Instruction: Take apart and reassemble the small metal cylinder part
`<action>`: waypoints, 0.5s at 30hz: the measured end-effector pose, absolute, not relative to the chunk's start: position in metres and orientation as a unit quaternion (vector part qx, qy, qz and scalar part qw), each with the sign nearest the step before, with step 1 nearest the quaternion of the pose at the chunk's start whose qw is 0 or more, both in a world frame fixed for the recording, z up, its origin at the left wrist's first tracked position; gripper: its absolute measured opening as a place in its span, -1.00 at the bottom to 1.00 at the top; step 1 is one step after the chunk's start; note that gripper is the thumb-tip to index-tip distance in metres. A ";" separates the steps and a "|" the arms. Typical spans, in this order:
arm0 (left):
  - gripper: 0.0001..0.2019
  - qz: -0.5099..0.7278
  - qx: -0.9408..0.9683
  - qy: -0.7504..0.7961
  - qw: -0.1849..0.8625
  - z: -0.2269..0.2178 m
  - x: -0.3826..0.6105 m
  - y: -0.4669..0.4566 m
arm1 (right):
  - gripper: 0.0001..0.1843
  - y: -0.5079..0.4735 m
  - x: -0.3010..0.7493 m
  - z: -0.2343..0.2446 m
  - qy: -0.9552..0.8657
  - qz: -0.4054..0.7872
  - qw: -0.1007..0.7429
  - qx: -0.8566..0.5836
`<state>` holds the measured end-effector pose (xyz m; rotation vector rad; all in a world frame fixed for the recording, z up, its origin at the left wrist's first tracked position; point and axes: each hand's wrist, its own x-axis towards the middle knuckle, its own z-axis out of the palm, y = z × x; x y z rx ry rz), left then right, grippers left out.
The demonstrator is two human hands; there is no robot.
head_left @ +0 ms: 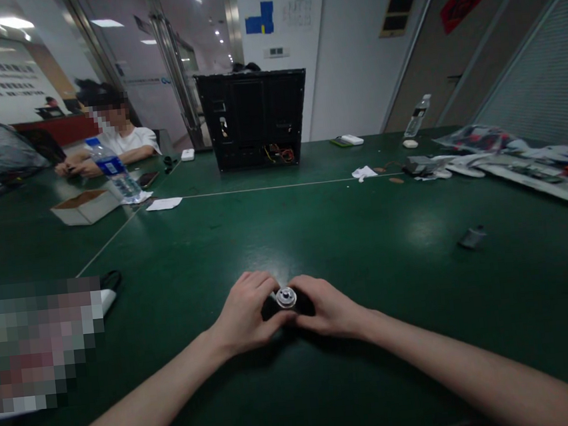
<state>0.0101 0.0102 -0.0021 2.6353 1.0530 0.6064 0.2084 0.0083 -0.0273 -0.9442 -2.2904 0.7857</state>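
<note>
Between my two hands stands a small electric motor, its round silver end facing up with a dark centre. My left hand curves round it from the left, thumb at the near side and fingers at the far side. From the right, my right hand closes round it in the same way. The thumbs meet or nearly meet in front of the motor. Its lower body is hidden by my hands and their shadow. Off to the right, a second small grey motor-like cylinder lies on its side on the green table.
A black panel-backed device with exposed wires stands at the far side. At left are a water bottle, an open box and two seated people. Another bottle and a cluttered white tray are at right.
</note>
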 end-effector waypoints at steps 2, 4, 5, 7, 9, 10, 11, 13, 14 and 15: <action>-0.80 0.209 0.902 0.360 0.118 -0.003 0.009 0.011 | -0.70 0.007 0.208 -0.026 -0.843 0.302 0.270 -0.353; -0.81 0.210 0.899 0.362 0.126 -0.004 0.008 0.012 | -0.56 0.006 0.209 -0.027 -0.833 0.330 0.274 -0.349; -0.81 0.211 0.897 0.364 0.132 -0.005 0.008 0.013 | -0.45 0.006 0.209 -0.027 -0.828 0.348 0.274 -0.343; -0.82 0.216 0.892 0.368 0.148 -0.007 0.007 0.014 | -0.19 0.005 0.210 -0.028 -0.824 0.372 0.274 -0.328; -0.81 0.220 0.888 0.370 0.161 -0.010 0.006 0.014 | -0.07 0.005 0.210 -0.030 -0.830 0.371 0.273 -0.313; -0.80 0.219 0.888 0.369 0.167 -0.011 0.005 0.014 | -0.07 0.005 0.210 -0.030 -0.835 0.365 0.274 -0.309; -0.79 0.218 0.888 0.366 0.172 -0.011 0.005 0.014 | -0.11 0.005 0.209 -0.031 -0.838 0.358 0.275 -0.306; -0.76 0.212 0.890 0.361 0.179 -0.012 0.005 0.014 | -0.20 0.004 0.208 -0.031 -0.839 0.355 0.280 -0.303; -0.76 0.209 0.891 0.359 0.181 -0.012 0.005 0.015 | -0.23 0.004 0.208 -0.031 -0.836 0.359 0.282 -0.304; -0.75 0.206 0.892 0.359 0.181 -0.012 0.005 0.015 | -0.25 0.004 0.207 -0.030 -0.831 0.369 0.283 -0.304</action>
